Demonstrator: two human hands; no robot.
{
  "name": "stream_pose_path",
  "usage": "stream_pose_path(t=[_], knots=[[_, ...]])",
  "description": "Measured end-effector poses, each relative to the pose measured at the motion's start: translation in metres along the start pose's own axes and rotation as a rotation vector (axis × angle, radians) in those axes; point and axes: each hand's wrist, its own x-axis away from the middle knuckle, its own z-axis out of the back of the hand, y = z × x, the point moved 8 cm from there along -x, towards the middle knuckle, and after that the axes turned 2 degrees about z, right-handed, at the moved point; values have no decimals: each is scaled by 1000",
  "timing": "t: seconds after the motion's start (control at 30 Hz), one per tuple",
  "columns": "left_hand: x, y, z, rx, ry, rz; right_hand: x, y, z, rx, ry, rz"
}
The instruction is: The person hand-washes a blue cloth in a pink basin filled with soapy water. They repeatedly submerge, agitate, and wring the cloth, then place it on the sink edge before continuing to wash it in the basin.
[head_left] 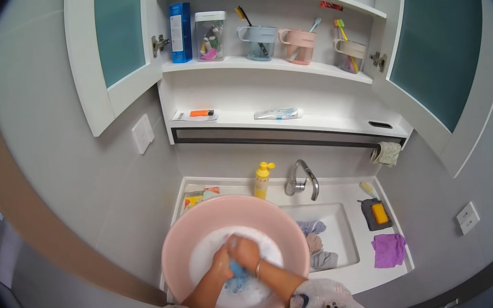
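Observation:
A large pink basin (pixel 178 250) stands on the white counter, with white suds (pixel 209 246) in it. Both my hands are together over the suds, pressed against each other. My left hand (pixel 221 262) and my right hand (pixel 246 252) are closed round a blue cloth (pixel 238 280), which hangs below them into the foam. The part between my fingers is hidden. A bracelet (pixel 258 269) circles my right wrist.
Right of the basin, a white sink (pixel 340 229) holds several grey and brown cloths (pixel 317 244) below a chrome faucet (pixel 305 180). A yellow bottle (pixel 261 181) stands behind the basin. Purple cloth (pixel 389 250) and yellow soap (pixel 379 214) lie far right. Open cabinet doors (pixel 436 60) overhang.

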Motion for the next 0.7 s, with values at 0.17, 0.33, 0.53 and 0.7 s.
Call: stream_pose_path(t=[0.17, 0.33, 0.53, 0.7], knots=[[28, 21, -45, 50, -165, 53, -17, 84, 16, -627, 300, -245], [-19, 47, 38, -165, 128, -351, 6, 9, 5, -890, 176, -21], [-18, 20, 29, -278, 68, -229, 4, -9, 8, -368, 170, 2], [-7, 48, 15, -269, 254, -431, -55, 92, -33, -594, 96, -243]])
